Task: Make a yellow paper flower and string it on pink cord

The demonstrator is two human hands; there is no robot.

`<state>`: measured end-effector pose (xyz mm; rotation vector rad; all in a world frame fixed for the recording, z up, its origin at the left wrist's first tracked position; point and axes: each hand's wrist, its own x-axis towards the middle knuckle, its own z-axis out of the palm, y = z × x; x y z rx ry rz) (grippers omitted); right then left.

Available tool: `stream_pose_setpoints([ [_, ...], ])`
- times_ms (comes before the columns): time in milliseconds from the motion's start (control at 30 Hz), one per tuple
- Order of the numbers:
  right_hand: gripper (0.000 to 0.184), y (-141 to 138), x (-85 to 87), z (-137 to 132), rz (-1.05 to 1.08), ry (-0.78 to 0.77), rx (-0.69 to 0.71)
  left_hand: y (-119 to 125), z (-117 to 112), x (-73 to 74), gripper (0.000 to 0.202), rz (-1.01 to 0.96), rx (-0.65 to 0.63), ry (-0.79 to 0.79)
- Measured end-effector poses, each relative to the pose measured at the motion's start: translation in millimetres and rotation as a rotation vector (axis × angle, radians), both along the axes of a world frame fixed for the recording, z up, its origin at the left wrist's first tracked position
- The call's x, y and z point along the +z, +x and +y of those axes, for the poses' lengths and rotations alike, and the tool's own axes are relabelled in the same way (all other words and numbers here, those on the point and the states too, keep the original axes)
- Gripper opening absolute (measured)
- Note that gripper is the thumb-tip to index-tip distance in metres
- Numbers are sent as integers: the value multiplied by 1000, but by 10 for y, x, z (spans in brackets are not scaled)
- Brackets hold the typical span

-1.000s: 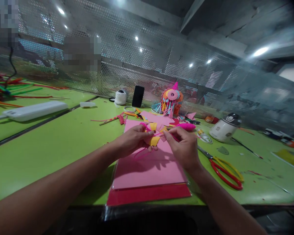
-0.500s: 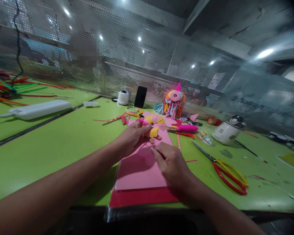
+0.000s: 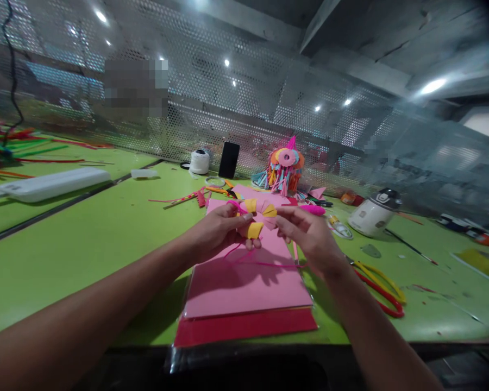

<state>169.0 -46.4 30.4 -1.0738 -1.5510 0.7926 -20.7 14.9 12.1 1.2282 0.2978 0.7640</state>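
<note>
A ring wrapped in pink and yellow strips (image 3: 254,230) is held over a stack of pink sheets (image 3: 248,293). My left hand (image 3: 222,227) is closed on its left side, thumb on top and fingertips showing underneath. At the ring's right edge, my right hand (image 3: 307,236) pinches it between thumb and fingers. Magenta yarn (image 3: 275,265) hangs below the ring and trails right across the sheets; more of it loops by my left thumb. Beneath the pink sheets lies a red sheet (image 3: 244,327).
Behind stands a tasselled paper ornament (image 3: 286,163). A phone (image 3: 229,160) and a white thread spool (image 3: 199,162) are left of it. Scissors (image 3: 381,288), partly behind my right arm, and a white jug (image 3: 372,213) lie right. A white power strip (image 3: 59,183) sits far left.
My right hand has moved from the yarn below the ring up to the ring's right edge. The yarn now trails loose to the right. The view has shifted slightly.
</note>
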Motion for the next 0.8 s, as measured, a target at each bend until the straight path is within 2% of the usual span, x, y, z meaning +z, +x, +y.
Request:
stream_pose_setpoints([
  [67, 20, -56, -58, -6, 2, -14, 20, 3, -22, 14, 11, 7, -23, 11],
  [200, 29, -113, -124, -32, 37, -31, -8, 7, -58, 38, 12, 26, -55, 79],
  [300, 31, -113, -118, -47, 115, -92, -7, 8, -68, 38, 13, 48, -40, 118],
  [433, 30, -115, -104, -52, 205, -174, -3, 13, -81, 46, 13, 77, -13, 94],
  [600, 28, -131, -111, -55, 249, -210, 7, 20, -97, 80, 11, 105, -7, 92],
  [800, 28, -152, -97, -58, 314, -277, 34, 23, -78, 49, 11, 93, -16, 101],
])
